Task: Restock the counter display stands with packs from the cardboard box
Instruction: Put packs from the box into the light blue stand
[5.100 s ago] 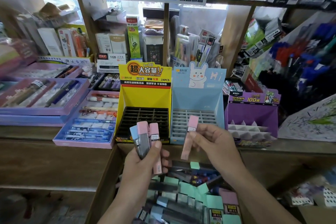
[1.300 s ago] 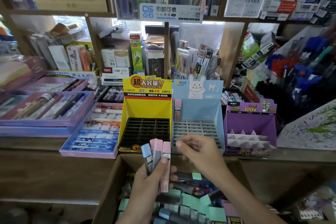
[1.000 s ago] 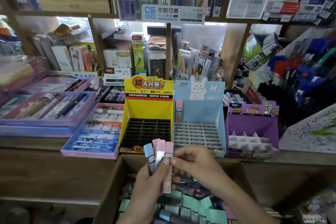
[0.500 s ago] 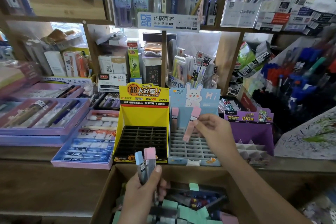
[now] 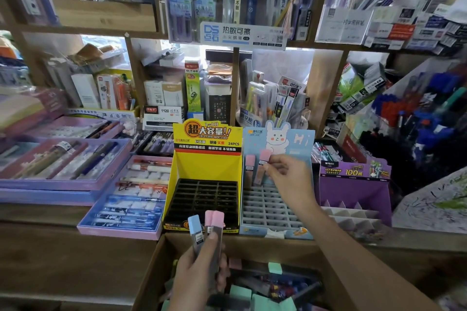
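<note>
While right hand (image 5: 285, 179) pinches a pink-capped pack (image 5: 261, 166) into the blue stand (image 5: 273, 204), back row, left hand (image 5: 199, 272) grips three spares (image 5: 208, 230). Packs look light, rigid, slick; pinch near cap.

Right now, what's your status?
Right hand seating pink pack in blue stand, back row. Left hand holds spares. Nothing blocking.
</note>
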Action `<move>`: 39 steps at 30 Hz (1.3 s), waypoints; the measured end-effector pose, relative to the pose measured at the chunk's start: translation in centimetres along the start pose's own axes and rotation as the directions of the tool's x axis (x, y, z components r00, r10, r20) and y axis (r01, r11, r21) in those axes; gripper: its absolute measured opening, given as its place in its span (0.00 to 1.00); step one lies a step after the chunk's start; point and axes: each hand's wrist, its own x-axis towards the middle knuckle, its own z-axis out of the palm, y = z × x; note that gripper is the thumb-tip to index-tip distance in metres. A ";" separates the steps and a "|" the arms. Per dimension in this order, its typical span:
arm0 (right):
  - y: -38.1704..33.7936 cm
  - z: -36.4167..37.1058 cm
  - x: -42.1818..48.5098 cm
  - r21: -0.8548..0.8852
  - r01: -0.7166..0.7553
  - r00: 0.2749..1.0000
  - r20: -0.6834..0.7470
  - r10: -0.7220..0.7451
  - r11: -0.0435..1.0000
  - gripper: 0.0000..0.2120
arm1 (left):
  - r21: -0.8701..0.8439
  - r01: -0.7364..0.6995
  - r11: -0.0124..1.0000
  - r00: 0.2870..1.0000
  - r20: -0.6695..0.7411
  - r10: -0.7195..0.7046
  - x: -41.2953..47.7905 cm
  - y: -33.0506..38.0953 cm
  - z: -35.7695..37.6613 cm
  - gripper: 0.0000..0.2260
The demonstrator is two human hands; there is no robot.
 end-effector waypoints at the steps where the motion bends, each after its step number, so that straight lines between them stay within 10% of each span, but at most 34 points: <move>1: 0.1 0.0 0.0 -0.015 -0.002 1.000 0.010 0.002 1.000 0.07 | -0.005 0.006 1.000 1.000 -0.001 -0.006 0.0 0.0 0.0 0.26; 24: 0.5 0.3 -1.3 -0.176 -0.070 0.998 -0.018 0.068 0.982 0.02 | -0.057 -0.049 0.997 0.996 0.077 0.053 -0.3 -0.1 0.0 0.14; 32: -2.4 0.3 -6.1 0.072 -0.201 0.888 0.435 0.150 0.977 0.07 | 0.013 -0.089 0.996 0.995 0.040 0.088 -0.7 -0.2 0.8 0.19; 39: -3.3 1.3 -7.3 0.019 -0.286 0.824 0.515 0.236 0.958 0.16 | 0.010 -0.082 0.997 0.996 0.046 0.082 -0.8 -0.2 0.7 0.20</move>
